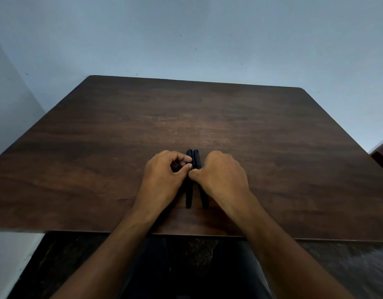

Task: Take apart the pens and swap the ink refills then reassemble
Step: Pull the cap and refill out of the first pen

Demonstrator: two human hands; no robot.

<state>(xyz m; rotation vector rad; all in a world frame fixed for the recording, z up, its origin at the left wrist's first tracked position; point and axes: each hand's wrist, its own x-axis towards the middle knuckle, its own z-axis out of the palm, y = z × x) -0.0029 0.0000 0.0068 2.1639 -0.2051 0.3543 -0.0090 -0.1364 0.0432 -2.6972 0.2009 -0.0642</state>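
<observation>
Both hands are down on the dark wooden table [121, 130], meeting over two black pens lying side by side near its front edge. The left hand [164, 175] curls in, pinching the left pen [189, 197] with thumb and fingertips. The right hand [224, 175] curls over the right pen [196, 158], its thumb against it.
</observation>
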